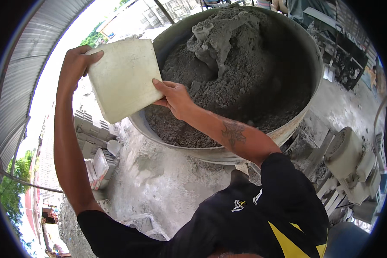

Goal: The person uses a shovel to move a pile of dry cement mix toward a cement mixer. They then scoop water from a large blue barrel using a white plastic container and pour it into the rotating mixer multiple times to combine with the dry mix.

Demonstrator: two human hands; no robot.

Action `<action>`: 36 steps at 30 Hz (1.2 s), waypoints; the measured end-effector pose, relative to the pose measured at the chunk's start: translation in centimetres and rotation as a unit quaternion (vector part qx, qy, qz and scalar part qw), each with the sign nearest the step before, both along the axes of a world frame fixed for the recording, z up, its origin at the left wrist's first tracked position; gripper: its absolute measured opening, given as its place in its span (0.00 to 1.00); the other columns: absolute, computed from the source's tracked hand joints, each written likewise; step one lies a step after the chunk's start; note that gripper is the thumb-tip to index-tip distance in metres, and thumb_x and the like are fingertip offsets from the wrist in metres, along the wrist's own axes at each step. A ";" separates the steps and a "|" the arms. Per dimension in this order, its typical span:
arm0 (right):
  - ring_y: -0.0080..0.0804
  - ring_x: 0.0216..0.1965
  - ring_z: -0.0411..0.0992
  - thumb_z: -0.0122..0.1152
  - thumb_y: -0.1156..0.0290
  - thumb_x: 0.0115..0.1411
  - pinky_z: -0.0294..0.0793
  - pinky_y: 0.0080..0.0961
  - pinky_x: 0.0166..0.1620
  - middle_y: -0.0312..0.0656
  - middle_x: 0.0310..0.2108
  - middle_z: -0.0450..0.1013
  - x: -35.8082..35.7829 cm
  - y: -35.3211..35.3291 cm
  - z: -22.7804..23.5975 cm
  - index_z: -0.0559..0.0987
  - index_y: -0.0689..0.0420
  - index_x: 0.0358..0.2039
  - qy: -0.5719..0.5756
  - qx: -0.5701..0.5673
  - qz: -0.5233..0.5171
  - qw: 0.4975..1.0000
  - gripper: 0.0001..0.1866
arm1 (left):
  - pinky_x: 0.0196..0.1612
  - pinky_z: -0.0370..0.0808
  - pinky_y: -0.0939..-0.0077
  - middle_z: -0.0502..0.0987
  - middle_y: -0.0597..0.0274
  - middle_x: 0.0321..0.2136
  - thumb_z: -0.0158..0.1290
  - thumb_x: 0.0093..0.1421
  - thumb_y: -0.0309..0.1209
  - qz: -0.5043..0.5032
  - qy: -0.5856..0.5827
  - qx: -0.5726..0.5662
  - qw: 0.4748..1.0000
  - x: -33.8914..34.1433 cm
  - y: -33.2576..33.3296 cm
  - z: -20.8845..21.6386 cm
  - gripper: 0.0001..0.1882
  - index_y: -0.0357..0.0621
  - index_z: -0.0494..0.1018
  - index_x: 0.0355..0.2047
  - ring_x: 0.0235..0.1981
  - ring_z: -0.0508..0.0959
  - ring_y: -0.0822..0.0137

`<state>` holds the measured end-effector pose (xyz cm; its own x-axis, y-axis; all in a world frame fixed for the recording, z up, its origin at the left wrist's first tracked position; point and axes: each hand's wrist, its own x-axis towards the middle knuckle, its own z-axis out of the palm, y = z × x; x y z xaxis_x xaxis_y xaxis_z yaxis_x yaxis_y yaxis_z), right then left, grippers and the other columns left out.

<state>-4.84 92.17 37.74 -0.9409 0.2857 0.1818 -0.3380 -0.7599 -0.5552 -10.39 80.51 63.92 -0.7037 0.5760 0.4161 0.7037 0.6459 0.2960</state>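
Between my hands I hold up a pale, square slab-like container [124, 79], dusty and off-white, its flat side facing me. My left hand [78, 64] grips its upper left edge, thumb on the face and fingers behind. On its right edge my right hand [173, 96] pinches it, thumb in front. Just beyond and to the right stands a big round mixing pan [210, 153] with grey mortar mix [245, 73] heaped in it. A mortar-caked mixer arm [221, 36] rises from the heap. The container's far side is hidden.
Stacked grey blocks [90, 129] and white-faced slabs [99, 167] stand at left. A dusty motor-like machine part [344, 152] sits at right, near boards. A dark metal frame [342, 51] stands far right. Corrugated sheeting [28, 73] runs along the left; the dusty floor [163, 185] lies below.
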 end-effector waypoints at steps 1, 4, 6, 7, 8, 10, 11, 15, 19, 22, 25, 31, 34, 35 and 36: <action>0.30 0.38 0.76 0.61 0.58 0.60 0.81 0.25 0.41 0.47 0.39 0.74 -1.4 1.9 0.0 0.73 0.71 0.45 -0.013 0.001 -0.010 1.000 0.26 | 0.18 0.56 0.78 0.65 0.67 0.11 0.60 0.48 0.35 -0.009 -0.013 -0.005 1.000 -2.4 2.2 0.3 0.13 0.36 0.74 0.21 0.13 0.60 0.75; 0.33 0.39 0.76 0.60 0.58 0.60 0.82 0.25 0.39 0.50 0.40 0.74 -5.6 8.4 0.2 0.72 0.73 0.45 -0.053 -0.001 -0.050 0.997 0.27 | 0.19 0.57 0.74 0.66 0.64 0.13 0.61 0.47 0.36 -0.042 -0.012 -0.024 0.999 -9.1 9.7 0.0 0.15 0.39 0.70 0.16 0.13 0.61 0.73; 0.34 0.39 0.76 0.59 0.58 0.61 0.83 0.25 0.39 0.51 0.40 0.73 -8.1 11.4 0.5 0.71 0.73 0.45 -0.067 -0.015 -0.068 0.995 0.27 | 0.19 0.58 0.72 0.66 0.64 0.14 0.61 0.48 0.36 -0.050 0.003 -0.038 0.998 -12.1 14.4 0.3 0.15 0.38 0.70 0.17 0.14 0.62 0.72; 0.34 0.40 0.76 0.58 0.58 0.61 0.83 0.26 0.40 0.51 0.41 0.73 -8.8 12.4 0.2 0.71 0.74 0.46 -0.081 -0.026 -0.073 0.994 0.27 | 0.20 0.59 0.72 0.67 0.63 0.14 0.60 0.48 0.37 -0.050 0.005 -0.049 0.998 -13.3 16.6 -0.1 0.16 0.37 0.70 0.17 0.15 0.62 0.71; 0.35 0.39 0.76 0.58 0.59 0.61 0.84 0.26 0.39 0.51 0.40 0.73 -9.8 13.6 0.1 0.71 0.74 0.45 -0.082 -0.030 -0.077 0.993 0.26 | 0.21 0.61 0.69 0.67 0.63 0.15 0.60 0.48 0.38 -0.048 -0.007 -0.060 0.997 -14.9 18.5 0.1 0.17 0.36 0.71 0.18 0.16 0.64 0.70; 0.36 0.38 0.77 0.57 0.59 0.62 0.84 0.26 0.38 0.52 0.40 0.73 -12.0 16.3 0.2 0.71 0.74 0.45 -0.082 -0.041 -0.086 0.992 0.26 | 0.21 0.62 0.69 0.68 0.62 0.15 0.60 0.48 0.39 -0.055 0.003 -0.078 0.995 -17.2 21.7 0.0 0.17 0.35 0.71 0.18 0.16 0.64 0.69; 0.36 0.38 0.77 0.57 0.59 0.62 0.84 0.26 0.37 0.52 0.40 0.73 -12.9 17.4 0.2 0.71 0.75 0.45 -0.082 -0.050 -0.088 0.991 0.26 | 0.21 0.62 0.69 0.68 0.61 0.15 0.60 0.48 0.39 -0.060 0.010 -0.088 0.994 -18.0 23.3 0.0 0.18 0.35 0.71 0.19 0.16 0.64 0.69; 0.37 0.37 0.77 0.58 0.59 0.61 0.85 0.26 0.36 0.53 0.40 0.72 -15.9 19.7 0.0 0.71 0.75 0.43 -0.070 -0.090 -0.101 0.988 0.26 | 0.20 0.58 0.76 0.68 0.66 0.15 0.59 0.48 0.36 -0.088 0.035 -0.076 0.993 -21.5 27.3 -0.2 0.13 0.38 0.74 0.22 0.15 0.63 0.75; 0.38 0.41 0.75 0.59 0.60 0.61 0.85 0.28 0.38 0.52 0.42 0.72 -17.6 20.5 0.4 0.72 0.73 0.43 -0.069 -0.141 -0.090 0.984 0.24 | 0.29 0.68 0.72 0.75 0.58 0.22 0.59 0.48 0.37 -0.082 0.036 -0.078 0.993 -23.4 30.0 -0.3 0.17 0.34 0.77 0.32 0.23 0.72 0.67; 0.37 0.40 0.75 0.58 0.60 0.61 0.85 0.26 0.37 0.51 0.42 0.71 -18.6 19.9 0.7 0.71 0.73 0.45 -0.066 -0.181 -0.083 0.978 0.25 | 0.34 0.71 0.71 0.78 0.55 0.27 0.58 0.49 0.38 -0.068 0.045 -0.109 0.991 -23.2 31.1 0.0 0.20 0.34 0.77 0.37 0.27 0.75 0.65; 0.36 0.39 0.76 0.58 0.59 0.61 0.84 0.25 0.37 0.50 0.41 0.71 -19.4 18.5 0.8 0.70 0.72 0.46 -0.089 -0.225 -0.068 0.968 0.26 | 0.34 0.72 0.73 0.78 0.56 0.29 0.57 0.49 0.37 -0.069 0.012 -0.138 0.988 -24.0 32.1 -0.5 0.20 0.35 0.76 0.39 0.28 0.76 0.67; 0.38 0.39 0.75 0.57 0.57 0.62 0.84 0.23 0.35 0.51 0.43 0.71 -20.1 16.7 1.6 0.70 0.72 0.46 -0.076 -0.320 -0.043 0.944 0.26 | 0.41 0.72 0.69 0.80 0.52 0.32 0.56 0.47 0.37 -0.126 0.074 -0.197 0.969 -25.7 34.9 -1.6 0.22 0.35 0.77 0.40 0.33 0.79 0.60; 0.40 0.40 0.75 0.56 0.57 0.62 0.84 0.23 0.34 0.52 0.45 0.70 -21.5 16.2 1.9 0.69 0.72 0.47 -0.042 -0.363 -0.047 0.930 0.27 | 0.42 0.72 0.69 0.79 0.53 0.34 0.57 0.48 0.37 -0.118 0.123 -0.234 0.957 -25.6 36.7 -2.1 0.21 0.39 0.76 0.41 0.34 0.78 0.61; 0.40 0.40 0.75 0.55 0.57 0.63 0.84 0.23 0.34 0.52 0.45 0.70 -22.0 16.1 2.0 0.68 0.73 0.48 -0.024 -0.377 -0.048 0.925 0.27 | 0.43 0.71 0.69 0.79 0.52 0.35 0.57 0.47 0.38 -0.107 0.143 -0.270 0.946 -24.9 37.3 -2.2 0.21 0.40 0.76 0.41 0.37 0.78 0.60; 0.40 0.41 0.75 0.54 0.57 0.63 0.84 0.23 0.36 0.52 0.46 0.69 -22.6 16.1 2.3 0.67 0.72 0.49 -0.029 -0.393 -0.041 0.918 0.28 | 0.45 0.71 0.68 0.79 0.52 0.37 0.57 0.47 0.38 -0.102 0.157 -0.273 0.944 -24.7 37.6 -2.2 0.21 0.42 0.76 0.42 0.38 0.78 0.59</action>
